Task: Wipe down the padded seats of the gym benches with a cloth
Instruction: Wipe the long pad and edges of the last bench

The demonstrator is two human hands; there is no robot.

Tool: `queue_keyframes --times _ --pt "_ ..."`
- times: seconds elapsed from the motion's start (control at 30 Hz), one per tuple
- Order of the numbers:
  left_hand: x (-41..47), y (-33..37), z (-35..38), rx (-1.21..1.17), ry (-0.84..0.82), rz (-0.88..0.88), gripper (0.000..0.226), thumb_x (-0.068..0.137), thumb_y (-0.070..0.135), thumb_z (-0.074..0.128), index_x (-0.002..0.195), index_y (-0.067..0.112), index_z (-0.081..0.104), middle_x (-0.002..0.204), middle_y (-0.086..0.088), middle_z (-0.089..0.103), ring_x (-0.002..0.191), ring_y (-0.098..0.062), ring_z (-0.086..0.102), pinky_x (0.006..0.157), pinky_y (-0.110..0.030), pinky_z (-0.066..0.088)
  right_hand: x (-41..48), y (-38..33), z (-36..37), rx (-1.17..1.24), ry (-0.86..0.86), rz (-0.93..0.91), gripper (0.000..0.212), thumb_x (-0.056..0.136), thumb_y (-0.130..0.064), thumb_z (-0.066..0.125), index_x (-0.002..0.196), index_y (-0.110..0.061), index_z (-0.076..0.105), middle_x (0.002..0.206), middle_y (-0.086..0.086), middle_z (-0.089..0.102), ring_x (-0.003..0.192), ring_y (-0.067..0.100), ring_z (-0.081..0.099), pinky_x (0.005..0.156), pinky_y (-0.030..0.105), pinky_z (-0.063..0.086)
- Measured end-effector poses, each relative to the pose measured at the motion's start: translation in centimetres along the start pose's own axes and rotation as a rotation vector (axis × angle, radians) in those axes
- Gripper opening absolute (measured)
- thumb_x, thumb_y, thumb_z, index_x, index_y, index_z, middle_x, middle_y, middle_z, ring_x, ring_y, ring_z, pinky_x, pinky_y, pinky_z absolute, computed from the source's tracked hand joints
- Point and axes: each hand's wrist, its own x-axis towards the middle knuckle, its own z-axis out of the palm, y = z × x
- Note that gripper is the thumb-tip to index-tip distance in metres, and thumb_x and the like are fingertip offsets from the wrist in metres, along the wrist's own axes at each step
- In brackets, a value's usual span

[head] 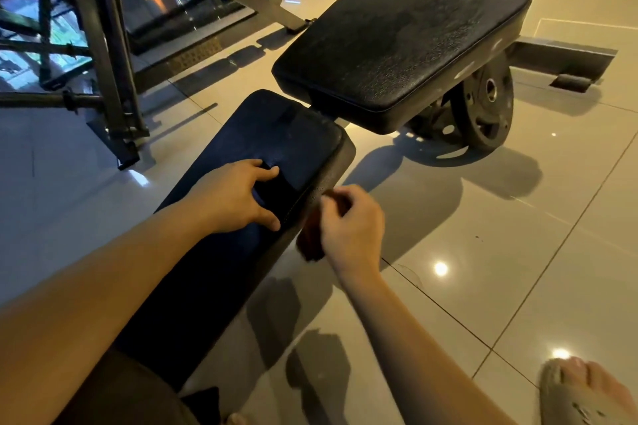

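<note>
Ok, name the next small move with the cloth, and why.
Probably lift the right hand, gripping the dark brown cloth at the side edge of the long black padded bench, onto the pad's top and wipe; the left hand rests there, but no cloth touches the top.

We see a glossy tiled floor carrying a gym bench. Its long padded seat runs away from us. A wider padded seat with a speckled surface sits just beyond it, raised and tilted. A left hand rests on the long padded seat. On the floor, a weight plate stands on edge beneath the wider padded seat, a metal rack frame stands at left, and a sandalled foot at lower right.
</note>
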Motion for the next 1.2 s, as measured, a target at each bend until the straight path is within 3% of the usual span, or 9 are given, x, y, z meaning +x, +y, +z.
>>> queue_keyframes --times 0.13,0.23,0.37,0.43,0.57,0.7,0.9,1.1,1.2 --pt "-0.1 0.0 0.0 0.008 0.007 0.021 0.104 0.07 0.054 0.085 0.157 0.033 0.033 0.166 0.006 0.024 0.151 -0.021 0.026 0.118 -0.043 0.029 6.2 -0.3 -3.4 0.138 0.277 0.21 0.019 0.094 -0.021 0.068 0.108 -0.025 0.057 0.101 -0.008 0.061 0.1 0.011 0.059 0.094 0.039 0.055" --pt "-0.2 -0.1 0.2 -0.034 0.014 0.008 0.102 0.071 0.052 0.086 0.156 0.033 0.034 0.166 0.007 0.025 0.15 -0.021 0.028 0.118 -0.043 0.03 9.1 -1.8 -3.3 0.303 0.323 0.325 0.027 0.091 -0.014 0.07 0.112 -0.025 0.056 0.1 -0.013 0.057 0.104 0.011 0.059 0.099 0.04 0.055" --pt "-0.3 -0.3 0.2 -0.052 0.013 0.01 0.1 0.072 0.052 0.085 0.156 0.034 0.034 0.166 0.008 0.025 0.15 -0.021 0.028 0.118 -0.044 0.03 7.4 -3.0 -0.7 0.306 0.277 0.224 0.028 0.092 -0.013 0.072 0.119 -0.015 0.065 0.107 -0.007 0.065 0.104 0.008 0.062 0.087 0.008 0.049" --pt "-0.2 -0.3 0.2 -0.049 0.022 0.02 0.1 0.071 0.052 0.085 0.156 0.033 0.034 0.165 0.008 0.026 0.15 -0.021 0.029 0.117 -0.042 0.031 6.3 -2.9 -0.1 0.3 0.296 0.216 0.025 0.092 -0.014 0.073 0.116 -0.014 0.068 0.104 -0.007 0.067 0.101 0.008 0.064 0.077 0.003 0.046" --pt "-0.2 -0.4 0.3 -0.051 0.031 0.029 0.102 0.07 0.052 0.086 0.156 0.031 0.037 0.164 0.008 0.029 0.149 -0.021 0.031 0.116 -0.042 0.032 6.2 -2.6 -0.3 0.251 0.288 0.251 0.021 0.092 -0.017 0.073 0.111 -0.013 0.067 0.098 -0.004 0.065 0.097 0.013 0.064 0.072 0.009 0.049" --pt "-0.4 -0.2 0.1 -0.05 0.027 0.034 0.099 0.071 0.05 0.086 0.155 0.029 0.038 0.163 0.006 0.032 0.148 -0.022 0.033 0.116 -0.042 0.033 3.6 -2.6 0.3 0.265 0.215 0.326 0.017 0.09 -0.02 0.074 0.101 -0.02 0.061 0.09 -0.008 0.061 0.089 0.015 0.064 0.08 0.038 0.061" --pt "-0.5 0.1 0.0 -0.036 0.033 0.019 0.099 0.071 0.048 0.087 0.155 0.029 0.038 0.163 0.004 0.032 0.148 -0.024 0.033 0.116 -0.043 0.033 -2.3 -2.5 2.1 0.238 0.074 0.411 0.017 0.09 -0.016 0.074 0.103 -0.015 0.062 0.093 -0.003 0.063 0.086 0.009 0.059 0.071 0.013 0.042" --pt "-0.5 -0.4 0.0 -0.015 0.018 0.045 0.098 0.073 0.052 0.084 0.156 0.03 0.035 0.164 0.003 0.029 0.149 -0.025 0.03 0.117 -0.045 0.03 -6.5 -0.9 2.2 0.27 -0.25 0.606 0.016 0.084 -0.014 0.078 0.094 -0.018 0.067 0.092 0.004 0.071 0.091 0.018 0.067 0.089 0.044 0.058" --pt "-0.4 -0.4 -0.2 -0.014 0.006 0.052 0.1 0.073 0.051 0.085 0.156 0.03 0.035 0.164 0.003 0.029 0.149 -0.025 0.03 0.117 -0.044 0.032 -3.9 -0.8 0.1 0.44 -0.083 0.653 0.016 0.088 -0.009 0.074 0.101 -0.015 0.067 0.102 0.008 0.069 0.099 0.021 0.067 0.09 0.045 0.059"
